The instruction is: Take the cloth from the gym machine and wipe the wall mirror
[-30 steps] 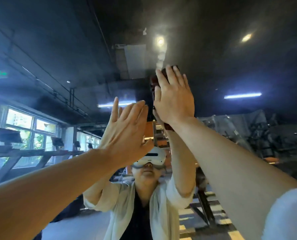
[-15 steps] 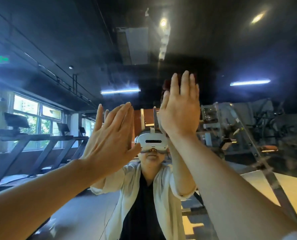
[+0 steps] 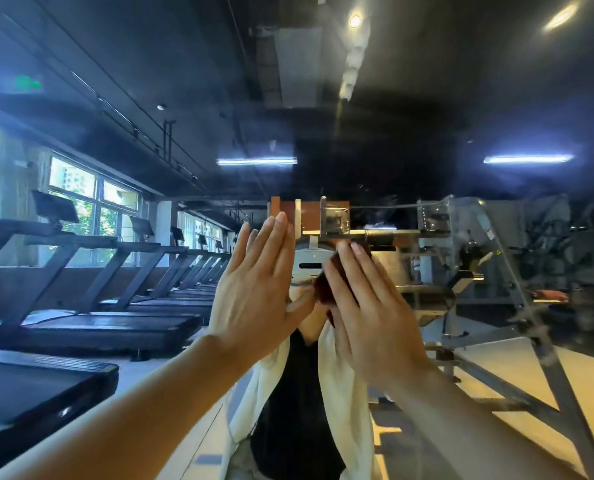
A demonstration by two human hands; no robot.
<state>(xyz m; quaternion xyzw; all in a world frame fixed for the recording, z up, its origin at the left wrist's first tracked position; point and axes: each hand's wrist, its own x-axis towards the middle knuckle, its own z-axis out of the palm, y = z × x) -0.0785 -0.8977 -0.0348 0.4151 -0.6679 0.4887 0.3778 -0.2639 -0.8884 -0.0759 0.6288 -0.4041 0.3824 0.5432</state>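
You are in the wiping step: the cloth is already off the gym machine and working against the wall mirror. Nearest to you, your two bare forearms are reaching up and forward side by side. Your right hand (image 3: pixel 365 306) is lying flat with straight fingers, pressing the dark reddish cloth (image 3: pixel 325 284) against the glass; only a folded edge of the cloth is showing past the thumb side and fingertips, the rest is hidden under your palm. Your left hand (image 3: pixel 254 292) is holding nothing, its fingers straight and close together, raised just beside the right hand; whether its palm is touching the glass or hovering just off it cannot be told.

Beyond both hands, the mirror (image 3: pixel 427 98) is filling nearly the whole view. Faint streaks and haze are showing above your hands and out to the right of the right hand, so much of the glass likely needs passes yet. In the reflection, a row of treadmills (image 3: pixel 91 306) is running off to the left of your left hand, and a metal-framed gym machine (image 3: pixel 462 271) is standing behind the right hand.

For the next move, you should be keeping even palm pressure on the cloth so it does not slip out, and sweeping it toward the streaked area in overlapping strokes.
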